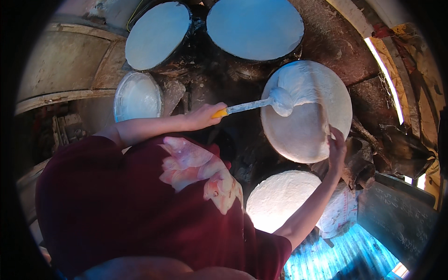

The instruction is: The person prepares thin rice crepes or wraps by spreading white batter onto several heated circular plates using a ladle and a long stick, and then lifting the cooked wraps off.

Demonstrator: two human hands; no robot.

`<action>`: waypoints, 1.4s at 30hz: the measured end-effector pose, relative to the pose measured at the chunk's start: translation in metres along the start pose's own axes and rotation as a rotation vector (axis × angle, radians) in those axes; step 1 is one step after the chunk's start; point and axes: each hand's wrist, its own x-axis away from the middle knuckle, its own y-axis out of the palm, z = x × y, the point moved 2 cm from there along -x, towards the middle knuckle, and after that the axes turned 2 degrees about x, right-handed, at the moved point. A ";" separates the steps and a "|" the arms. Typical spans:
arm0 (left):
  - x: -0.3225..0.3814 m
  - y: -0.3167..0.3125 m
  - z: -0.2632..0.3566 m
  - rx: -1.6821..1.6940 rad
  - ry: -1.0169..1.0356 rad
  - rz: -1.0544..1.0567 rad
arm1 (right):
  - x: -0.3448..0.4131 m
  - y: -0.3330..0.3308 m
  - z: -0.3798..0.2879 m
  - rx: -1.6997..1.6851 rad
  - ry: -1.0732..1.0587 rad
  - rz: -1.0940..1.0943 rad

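My left hand [205,115] grips the yellow handle of a metal ladle [249,106]. The ladle's bowl, coated in white, rests over a large round pan [280,140] covered with a pale layer. Thicker, wet-looking white batter [301,84] spreads across the far part of that surface, beyond the ladle. At the pan's near right rim is my right hand [337,141], its fingertips on or just above the edge. A brownish band runs across the pan towards these fingers; whether it is a fold or a shadow is unclear, as is whether the fingers pinch anything.
Two large round white surfaces [254,28] [157,36] lie at the back. On the left stands a basin [138,94] of whitish liquid. A bright round white surface [280,199] sits beneath my right forearm. A dark board [395,217] bearing writing leans at the lower right, beside blue-lit corrugated sheeting [336,255].
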 end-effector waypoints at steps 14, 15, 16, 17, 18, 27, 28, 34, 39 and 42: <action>0.015 -0.003 -0.031 -0.053 0.111 -0.068 | 0.112 0.076 0.044 -0.238 -0.040 0.110; 0.014 -0.006 -0.033 -0.064 0.126 -0.072 | 0.127 0.082 0.032 -0.273 0.025 0.117; 0.013 -0.009 -0.035 -0.061 0.139 -0.077 | 0.137 0.085 0.022 -0.187 -0.050 0.131; 0.011 -0.013 -0.037 -0.077 0.145 -0.086 | 0.144 0.089 0.012 -0.181 -0.050 0.143; 0.010 -0.018 -0.039 -0.094 0.162 -0.098 | 0.152 0.092 -0.001 -0.121 -0.053 0.243; 0.078 -0.101 -0.052 1.243 -0.124 -0.415 | 0.136 0.323 -0.115 -0.627 0.129 0.324; 0.088 -0.112 -0.055 1.277 -0.213 -0.382 | 0.115 0.341 -0.116 -0.653 0.132 0.331; 0.135 -0.137 -0.086 1.338 -0.363 -0.298 | 0.010 0.379 -0.140 -0.892 0.208 0.549; 0.163 -0.140 -0.111 1.252 -0.369 -0.309 | 0.060 0.419 -0.147 -1.083 0.303 0.767; 0.146 -0.125 -0.101 1.277 -0.355 -0.378 | 0.041 0.423 -0.152 -1.061 0.135 0.627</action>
